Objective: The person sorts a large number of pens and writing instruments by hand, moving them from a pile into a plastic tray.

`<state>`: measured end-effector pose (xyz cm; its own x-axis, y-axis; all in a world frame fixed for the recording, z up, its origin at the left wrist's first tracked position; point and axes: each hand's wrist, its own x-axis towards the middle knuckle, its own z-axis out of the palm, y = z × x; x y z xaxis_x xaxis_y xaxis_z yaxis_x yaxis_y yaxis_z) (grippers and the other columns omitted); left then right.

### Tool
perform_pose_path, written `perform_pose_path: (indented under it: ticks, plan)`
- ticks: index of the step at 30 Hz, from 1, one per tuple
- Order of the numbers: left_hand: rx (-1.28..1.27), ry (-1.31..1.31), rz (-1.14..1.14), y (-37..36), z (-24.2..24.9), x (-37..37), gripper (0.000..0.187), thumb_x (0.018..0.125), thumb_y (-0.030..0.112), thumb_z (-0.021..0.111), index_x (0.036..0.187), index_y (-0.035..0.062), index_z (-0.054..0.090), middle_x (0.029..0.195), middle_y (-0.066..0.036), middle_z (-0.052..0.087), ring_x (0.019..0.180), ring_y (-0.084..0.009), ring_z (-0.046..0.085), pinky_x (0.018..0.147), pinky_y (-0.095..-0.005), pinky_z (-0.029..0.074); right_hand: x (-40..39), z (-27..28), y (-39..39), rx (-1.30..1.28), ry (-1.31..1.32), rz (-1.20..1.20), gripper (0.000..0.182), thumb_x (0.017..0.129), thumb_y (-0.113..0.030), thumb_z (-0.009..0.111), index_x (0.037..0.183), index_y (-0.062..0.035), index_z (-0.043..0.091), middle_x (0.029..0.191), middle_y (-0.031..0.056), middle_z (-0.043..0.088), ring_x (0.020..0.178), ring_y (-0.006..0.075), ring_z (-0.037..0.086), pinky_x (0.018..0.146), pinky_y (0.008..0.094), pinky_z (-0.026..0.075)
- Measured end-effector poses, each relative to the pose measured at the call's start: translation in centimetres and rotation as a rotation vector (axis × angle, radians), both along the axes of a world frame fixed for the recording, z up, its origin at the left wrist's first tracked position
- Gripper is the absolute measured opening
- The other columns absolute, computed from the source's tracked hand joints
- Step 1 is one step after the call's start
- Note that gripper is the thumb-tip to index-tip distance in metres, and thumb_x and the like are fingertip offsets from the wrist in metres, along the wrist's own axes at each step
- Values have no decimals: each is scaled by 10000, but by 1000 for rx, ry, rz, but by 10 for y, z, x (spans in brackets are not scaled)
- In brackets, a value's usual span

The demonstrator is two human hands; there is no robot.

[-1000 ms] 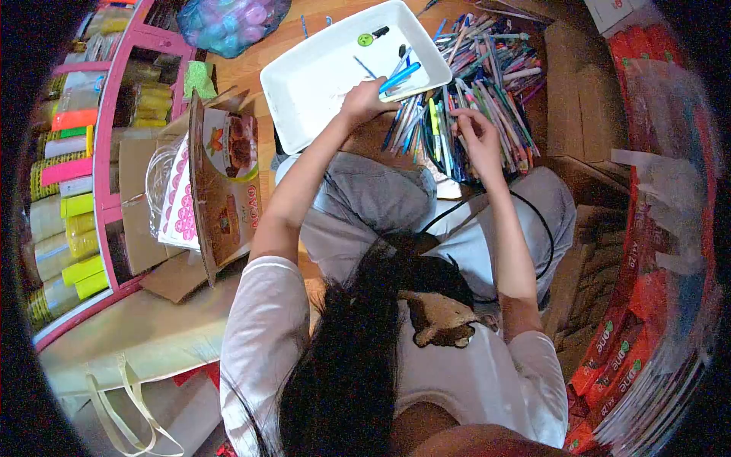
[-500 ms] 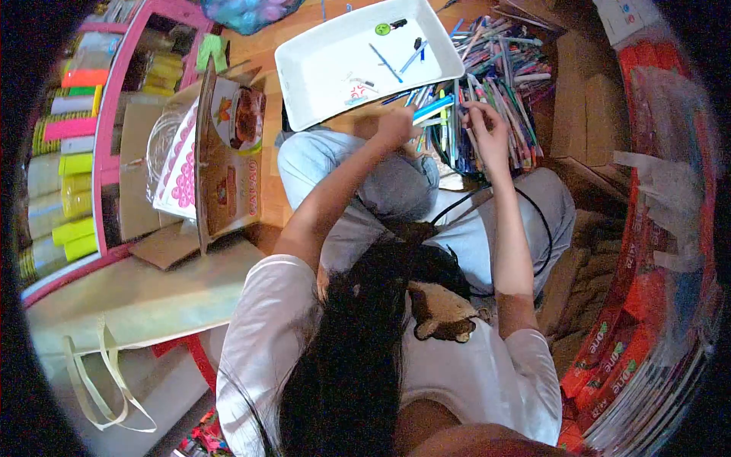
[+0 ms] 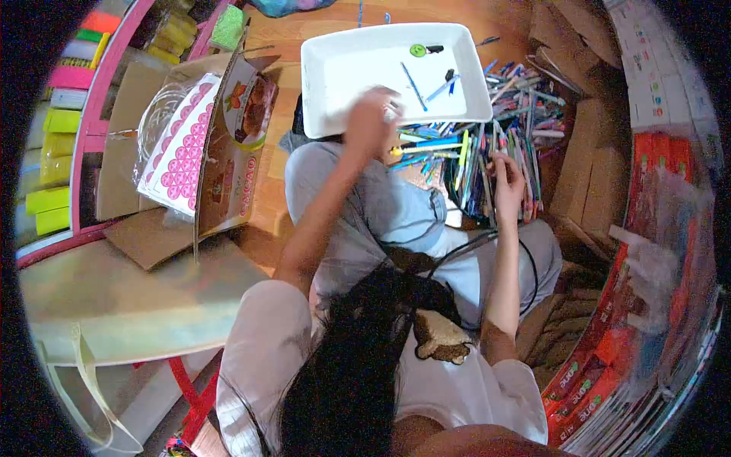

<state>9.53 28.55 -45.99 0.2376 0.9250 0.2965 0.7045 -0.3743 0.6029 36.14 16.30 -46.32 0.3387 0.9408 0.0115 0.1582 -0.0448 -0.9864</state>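
Note:
My left hand (image 3: 371, 120) is smeared by motion over the front left part of a white tray (image 3: 320, 84); its fingers and anything in them cannot be made out. In the tray lie a green round item (image 3: 417, 50), a dark blue pen (image 3: 413, 85) and some small blue and black pieces. My right hand (image 3: 506, 179) rests at the near side of a big heap of pens and markers (image 3: 525, 126). Its fingers are loosely bent and apart, with nothing clearly held. A yellow marker (image 3: 462, 160) lies on the heap between my hands.
On the left stand an open cardboard box (image 3: 247, 179) with pink-patterned packaging (image 3: 186, 164) and a pink-framed shelf (image 3: 95, 160). Cardboard (image 3: 582, 164) and red packs (image 3: 601, 358) line the right side. A black cord (image 3: 533, 266) runs over my legs.
My left hand has moved from the heap, where it was by a blue and white item, to the tray. My right hand sits lower in view. The whole view has shifted.

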Motion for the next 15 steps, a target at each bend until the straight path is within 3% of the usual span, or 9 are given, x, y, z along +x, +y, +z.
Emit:
perform_pose_path:
  ticks: [1, 3, 5, 8, 11, 15]
  plan:
    - [187, -13, 164, 20, 2, -29, 490, 747, 375, 621, 1041, -6, 531, 957, -196, 556, 948, -354, 518, 859, -415, 399, 1, -3, 5, 0, -1, -8, 197, 895, -148, 486, 965, -12, 610, 840, 28, 603, 763, 88, 534, 727, 217, 408]
    - [148, 228, 585, 59, -28, -92, 483, 756, 338, 616, 1053, -33, 526, 980, -197, 572, 929, -354, 536, 823, -410, 427, 2, -9, 17, -15, -60, 8, 190, 894, -139, 481, 974, -24, 610, 862, 29, 605, 801, 101, 531, 762, 234, 405]
    - [-243, 205, 732, 85, -43, -132, 506, 744, 329, 633, 1056, -57, 537, 983, -199, 594, 875, -333, 570, 777, -375, 447, -4, 0, 28, -40, -152, 17, 188, 893, -137, 481, 984, -31, 607, 875, 28, 605, 816, 109, 529, 775, 242, 404]
    - [-596, -898, 250, 91, -72, -148, 465, 744, 290, 647, 1030, -66, 564, 916, -193, 623, 812, -271, 595, 737, -336, 448, -12, -11, 35, -29, -112, 3, 185, 892, -138, 485, 984, -36, 609, 886, 29, 605, 810, 110, 531, 773, 241, 408]
    - [-359, -377, 537, 96, -89, -147, 336, 787, 221, 614, 964, -64, 598, 812, -175, 636, 732, -207, 592, 692, -310, 444, -19, -14, 26, -48, 23, 24, 179, 892, -129, 485, 978, -36, 611, 867, 25, 598, 769, 94, 531, 714, 217, 417]
    - [-149, -495, 515, 72, -41, -122, 260, 823, 151, 566, 940, -80, 591, 784, -167, 638, 711, -201, 597, 670, -315, 448, -17, -14, 14, -34, 49, 7, 183, 894, -121, 478, 979, -30, 611, 824, 9, 586, 721, 76, 515, 651, 206, 407]
